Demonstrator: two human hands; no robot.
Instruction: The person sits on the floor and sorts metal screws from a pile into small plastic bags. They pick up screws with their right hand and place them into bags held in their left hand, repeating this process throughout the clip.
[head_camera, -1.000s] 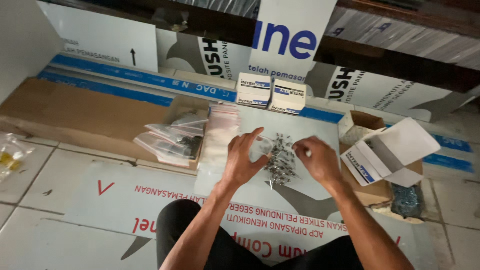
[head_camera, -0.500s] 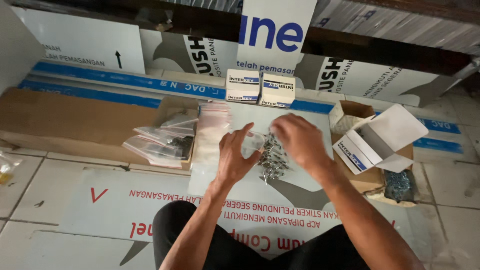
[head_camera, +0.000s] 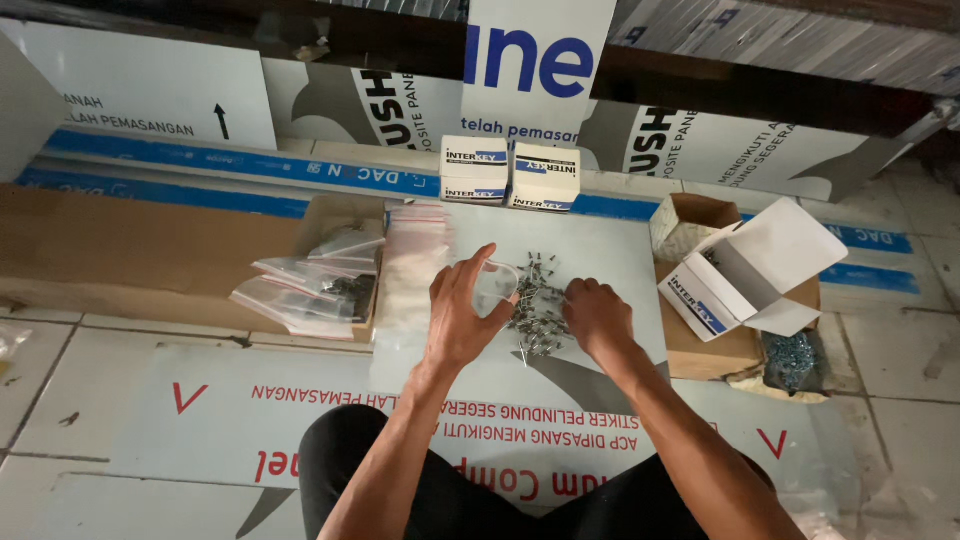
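Note:
A pile of small dark screws (head_camera: 535, 300) lies on a grey sheet (head_camera: 590, 250) on the floor in front of me. My left hand (head_camera: 462, 315) holds a small clear plastic bag (head_camera: 495, 285) open just left of the pile. Fingers of my right hand (head_camera: 598, 318) are curled down on the right side of the screws, pinching at them. A stack of empty clear zip bags (head_camera: 412, 262) lies to the left of my left hand.
Filled bags (head_camera: 315, 290) rest on a flat cardboard box (head_camera: 120, 250) at left. Two small white boxes (head_camera: 510, 172) stand at the back. An open white box (head_camera: 745, 270) sits on a cardboard box at right, beside a bag of bluish screws (head_camera: 795, 358).
My left hand has lifted a clear bag and holds it open beside the pile. My right hand has dropped lower onto the right side of the screws.

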